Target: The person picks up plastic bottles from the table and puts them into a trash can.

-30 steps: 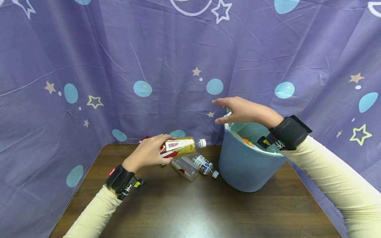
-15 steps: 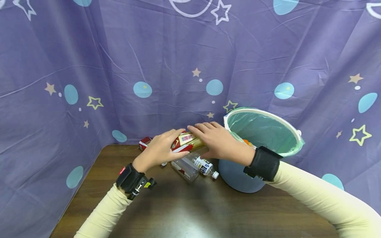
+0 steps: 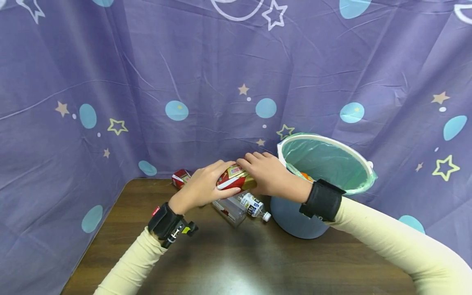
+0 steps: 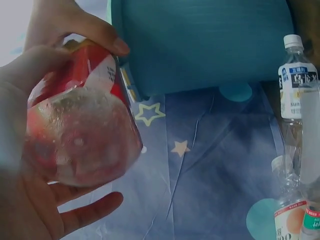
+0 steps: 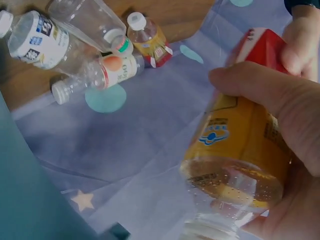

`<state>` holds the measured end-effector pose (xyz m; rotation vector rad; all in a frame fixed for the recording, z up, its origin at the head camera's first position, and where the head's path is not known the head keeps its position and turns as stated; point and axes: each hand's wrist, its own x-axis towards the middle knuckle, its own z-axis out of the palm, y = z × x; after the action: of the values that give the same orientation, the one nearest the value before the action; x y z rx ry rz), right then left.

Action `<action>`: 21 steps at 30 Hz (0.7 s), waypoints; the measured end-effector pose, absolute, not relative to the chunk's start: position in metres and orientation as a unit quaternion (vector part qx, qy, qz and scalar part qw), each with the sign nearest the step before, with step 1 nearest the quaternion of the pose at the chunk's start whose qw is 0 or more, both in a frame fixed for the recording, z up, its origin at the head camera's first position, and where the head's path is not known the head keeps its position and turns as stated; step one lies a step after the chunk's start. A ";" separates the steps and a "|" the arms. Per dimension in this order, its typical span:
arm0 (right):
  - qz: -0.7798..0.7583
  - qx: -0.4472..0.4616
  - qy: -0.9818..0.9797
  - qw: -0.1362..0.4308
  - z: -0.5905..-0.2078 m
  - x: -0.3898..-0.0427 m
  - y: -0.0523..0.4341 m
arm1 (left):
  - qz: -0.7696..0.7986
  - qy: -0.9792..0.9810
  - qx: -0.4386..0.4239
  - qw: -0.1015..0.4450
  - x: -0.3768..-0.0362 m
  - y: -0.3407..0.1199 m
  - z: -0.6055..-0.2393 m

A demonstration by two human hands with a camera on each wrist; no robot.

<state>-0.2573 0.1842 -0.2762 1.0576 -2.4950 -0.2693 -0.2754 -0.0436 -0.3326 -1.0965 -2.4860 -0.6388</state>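
Note:
Both hands hold a plastic bottle (image 3: 237, 180) with a red and gold label, in the air above the back of the table. My left hand (image 3: 204, 184) grips its base end, fingers over the top and thumb below. Around the gold upper part curls my right hand (image 3: 271, 176). The right wrist view shows the bottle's clear shoulder (image 5: 227, 185) and whitish cap (image 5: 207, 230) uncovered beyond the right hand. Seen from the left wrist, the clear base (image 4: 82, 140) faces the camera. Under the hands lie a clear bottle (image 3: 228, 211) and a white-labelled bottle (image 3: 252, 205).
A blue-grey bin (image 3: 304, 221) with a white rim and green liner (image 3: 321, 151) stands at the back right, something orange (image 3: 306, 176) inside. Another red-labelled bottle (image 3: 180, 178) and a peach-label bottle (image 5: 120, 67) lie at the back. A patterned curtain (image 3: 214, 135) hangs behind.
My right hand has come from above the bin, moving left and down onto the bottle's upper part. My left hand has carried the bottle slightly right.

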 end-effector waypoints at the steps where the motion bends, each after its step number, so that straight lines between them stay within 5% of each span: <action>1: -0.099 0.380 -0.897 0.203 -0.273 -0.257 0.185 | -0.220 -0.880 -0.383 0.174 -0.276 -0.044 -0.333; 21: -0.052 0.277 -0.958 0.056 -0.176 -0.287 0.240 | -0.181 -0.904 -0.338 0.189 -0.292 -0.079 -0.358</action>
<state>-0.2867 0.2402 -0.1763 0.8410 -2.9067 -0.1578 -0.2920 -0.0785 -0.3578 -0.9499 -2.5421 -0.5089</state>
